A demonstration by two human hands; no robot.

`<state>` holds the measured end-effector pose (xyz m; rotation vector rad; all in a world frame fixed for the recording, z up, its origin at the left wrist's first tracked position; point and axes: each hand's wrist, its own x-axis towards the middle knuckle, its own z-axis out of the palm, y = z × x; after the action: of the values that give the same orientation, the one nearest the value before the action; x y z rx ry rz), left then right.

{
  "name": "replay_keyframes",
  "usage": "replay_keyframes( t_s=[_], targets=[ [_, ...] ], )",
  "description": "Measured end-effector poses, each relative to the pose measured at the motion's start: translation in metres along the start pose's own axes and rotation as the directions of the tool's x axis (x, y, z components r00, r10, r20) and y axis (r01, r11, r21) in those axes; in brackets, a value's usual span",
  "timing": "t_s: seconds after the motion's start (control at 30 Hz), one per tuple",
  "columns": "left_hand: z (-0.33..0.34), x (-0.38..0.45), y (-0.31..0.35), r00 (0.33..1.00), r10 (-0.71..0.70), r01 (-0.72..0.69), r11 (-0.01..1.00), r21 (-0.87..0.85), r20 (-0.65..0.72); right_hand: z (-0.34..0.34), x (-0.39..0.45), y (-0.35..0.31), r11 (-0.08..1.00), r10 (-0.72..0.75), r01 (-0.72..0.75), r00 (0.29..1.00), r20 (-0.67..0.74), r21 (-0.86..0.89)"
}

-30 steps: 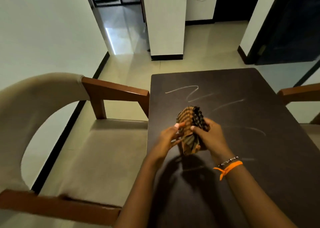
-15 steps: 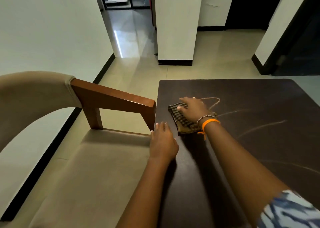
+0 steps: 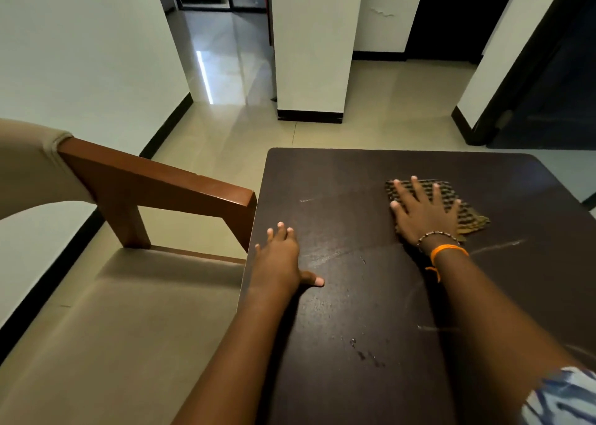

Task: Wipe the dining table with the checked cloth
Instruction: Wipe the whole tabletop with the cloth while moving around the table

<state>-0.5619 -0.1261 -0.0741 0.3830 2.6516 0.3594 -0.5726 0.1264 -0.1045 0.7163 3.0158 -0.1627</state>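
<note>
Here, in the head view, the right hand (image 3: 422, 213) lies flat, fingers spread, pressing the checked cloth (image 3: 451, 203) onto the far right part of the desk (image 3: 338, 311). A chalky streak (image 3: 498, 246) lies just nearer and rightward. The left hand (image 3: 280, 257) rests open at the desk's left edge, holding nothing.

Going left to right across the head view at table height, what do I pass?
Padded chair seat → wooden armrest → left hand flat by the dining table's left edge → right hand pressing down the checked cloth, whose right end pokes out past the fingers.
</note>
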Motion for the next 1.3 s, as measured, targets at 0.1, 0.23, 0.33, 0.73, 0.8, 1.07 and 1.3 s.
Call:
replay_keyframes(
  t_s=[0.1,0.23,0.33,0.73,0.8,1.07,1.3],
  targets=[
    [0.002,0.001,-0.001,1.0,0.016,-0.015,0.999,0.045,-0.024,0.003,0.003,-0.016,0.997,0.064,-0.065,0.998,0.02,0.032],
    [-0.001,0.002,0.003,1.0,0.017,-0.016,0.996,0.092,-0.01,0.011,0.003,-0.078,0.993,-0.104,0.104,0.995,-0.005,0.047],
    [0.001,0.002,0.001,1.0,0.013,-0.013,0.998,0.064,-0.012,0.015,-0.002,-0.148,0.941,-0.336,0.333,0.94,0.065,0.055],
    [-0.003,0.003,-0.002,1.0,0.005,-0.003,0.994,0.105,-0.017,-0.004,0.05,-0.034,0.994,-0.071,0.065,0.995,0.064,0.085],
    [-0.004,0.004,-0.002,1.0,0.0,0.002,0.99,0.14,-0.012,-0.01,0.058,-0.009,0.985,0.14,-0.147,0.987,0.085,0.088],
    [-0.009,0.004,-0.004,1.0,0.016,-0.017,0.991,0.136,0.009,0.001,0.061,-0.137,0.993,-0.042,0.018,0.978,0.205,0.119],
    [-0.01,0.002,-0.008,0.998,0.061,-0.057,0.99,0.127,-0.031,0.008,0.054,-0.221,0.832,-0.548,0.552,0.798,0.25,0.059]
  ],
)
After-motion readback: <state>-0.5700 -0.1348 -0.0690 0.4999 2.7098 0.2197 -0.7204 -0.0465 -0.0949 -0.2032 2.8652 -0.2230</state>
